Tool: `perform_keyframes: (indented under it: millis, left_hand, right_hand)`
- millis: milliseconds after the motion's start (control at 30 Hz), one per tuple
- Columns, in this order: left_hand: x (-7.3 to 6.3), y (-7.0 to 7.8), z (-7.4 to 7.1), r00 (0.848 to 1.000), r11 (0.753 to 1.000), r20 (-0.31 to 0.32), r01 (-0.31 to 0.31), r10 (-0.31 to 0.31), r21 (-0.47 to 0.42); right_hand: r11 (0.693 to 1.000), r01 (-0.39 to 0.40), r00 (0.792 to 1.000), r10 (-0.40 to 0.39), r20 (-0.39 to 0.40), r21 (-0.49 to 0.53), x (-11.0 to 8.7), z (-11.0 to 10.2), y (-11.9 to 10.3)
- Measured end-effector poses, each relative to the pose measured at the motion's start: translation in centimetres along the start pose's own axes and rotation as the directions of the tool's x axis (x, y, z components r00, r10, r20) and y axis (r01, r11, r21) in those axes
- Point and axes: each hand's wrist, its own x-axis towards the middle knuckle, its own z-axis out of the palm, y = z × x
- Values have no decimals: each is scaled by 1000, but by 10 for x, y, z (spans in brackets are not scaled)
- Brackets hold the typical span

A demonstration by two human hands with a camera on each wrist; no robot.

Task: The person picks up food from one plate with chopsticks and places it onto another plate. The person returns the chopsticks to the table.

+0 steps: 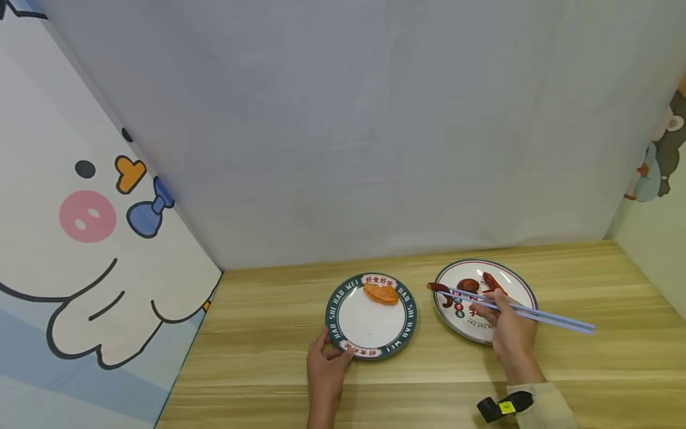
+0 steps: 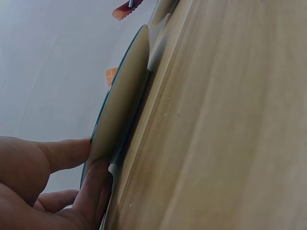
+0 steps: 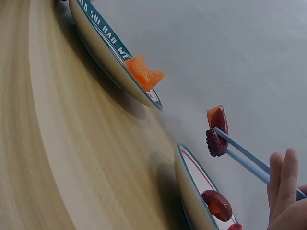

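Observation:
My left hand [image 1: 325,372] holds the near left rim of a green-rimmed plate [image 1: 370,325]; in the left wrist view the thumb is at the rim and fingers reach underneath. An orange food piece [image 1: 381,294] with pale lines lies at that plate's far side. With my right hand [image 1: 511,336] I grip a pair of light blue chopsticks [image 1: 560,320]. Their tips pinch a dark red, bumpy food piece [image 3: 217,136], like a bit of octopus tentacle, raised near the left edge of a second white plate [image 1: 517,287]. That plate carries a brown oval piece [image 1: 468,285] and a red elongated one [image 1: 490,280].
Both plates are on a wood-grain table [image 1: 257,333], with a gap between them. A pale grey curtain-like wall [image 1: 375,131] rises behind. Cartoon-printed panels [image 1: 86,268] flank the left side and the right. A black strap device [image 1: 504,407] sits on the right wrist.

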Motion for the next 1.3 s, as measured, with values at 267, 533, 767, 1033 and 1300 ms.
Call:
perform_keyframes:
  millis: [267, 533, 767, 1033, 1300]
  left_hand:
    - [-2, -1, -1, 999, 999, 5, -39, 39, -32]
    - [-2, -1, -2, 999, 998, 13, -42, 43, -50]
    - [-2, -1, -2, 999, 998, 14, -43, 44, -46]
    - [-2, 0, -2, 999, 999, 17, -39, 40, -36]
    - [-2, 1, -1, 1000, 1000, 7, -24, 24, -17]
  right_hand:
    - [1000, -18, 999, 17, -45, -22, 3, -8, -3]
    - [999, -5, 999, 4, -54, -34, 4, -15, -5]
    - [997, -3, 999, -1, -51, -83, 5, -19, -5]
    - [992, -12, 997, 3, -74, -129, 7, -19, -5]
    - [986, 8, 997, -20, -70, -164, 6, -19, -6]
